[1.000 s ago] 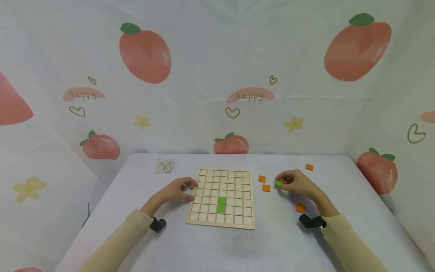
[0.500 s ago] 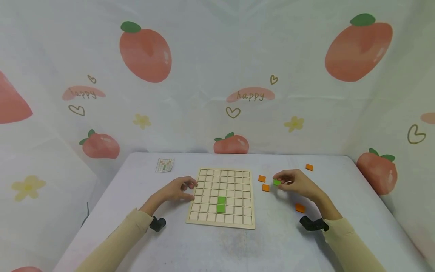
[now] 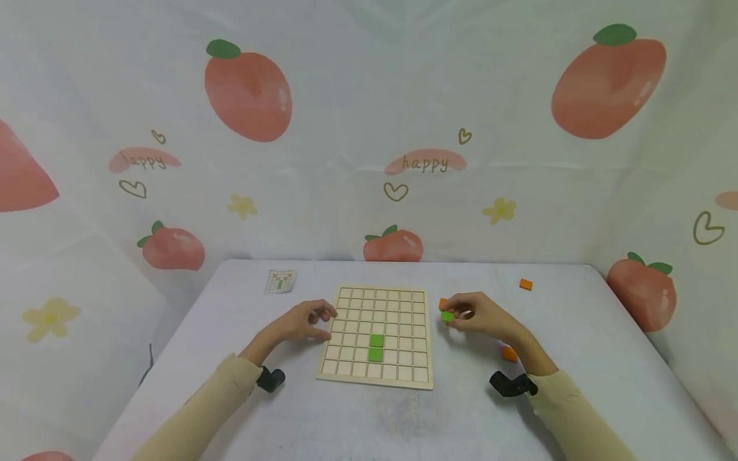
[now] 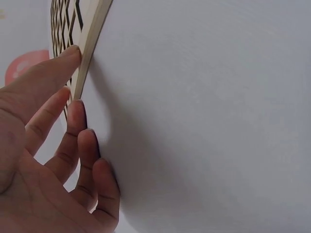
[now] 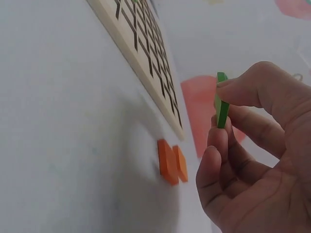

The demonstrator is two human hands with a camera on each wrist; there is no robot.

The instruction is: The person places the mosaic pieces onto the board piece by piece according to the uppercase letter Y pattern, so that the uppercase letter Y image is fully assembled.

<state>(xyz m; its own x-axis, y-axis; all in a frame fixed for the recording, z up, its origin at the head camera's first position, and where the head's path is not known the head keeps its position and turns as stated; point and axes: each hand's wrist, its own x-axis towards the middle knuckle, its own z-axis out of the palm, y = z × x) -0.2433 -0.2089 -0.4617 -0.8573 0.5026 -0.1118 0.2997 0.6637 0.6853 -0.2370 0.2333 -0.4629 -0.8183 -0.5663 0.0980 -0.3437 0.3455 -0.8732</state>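
Observation:
A wooden grid board (image 3: pixel 380 383) lies flat on the table. Two green square tiles (image 3: pixel 376 354) sit in neighbouring cells, one behind the other. At the board's left edge, my left hand (image 3: pixel 296 321) rests its thumb and fingertips against the rim; the left wrist view shows the thumb (image 4: pixel 63 63) on the wooden border. Beyond the right edge, my right hand (image 3: pixel 481 314) pinches another green tile (image 5: pixel 222 99) between thumb and fingers, raised off the table. Below that hand in the right wrist view lie two orange tiles (image 5: pixel 167 162), partly hidden by it in the head view.
One orange tile (image 3: pixel 526 284) lies at the back right, and another orange tile (image 3: pixel 508 354) lies beside the right forearm. A small printed grid card (image 3: pixel 280 282) lies at the back left. A fruit-patterned cloth (image 3: pixel 323 160) hangs behind the white table (image 3: pixel 357 422).
My right hand has moved left with the green tile, toward the board, and now covers part of the two nearer orange tiles. The left hand stays at the board's edge.

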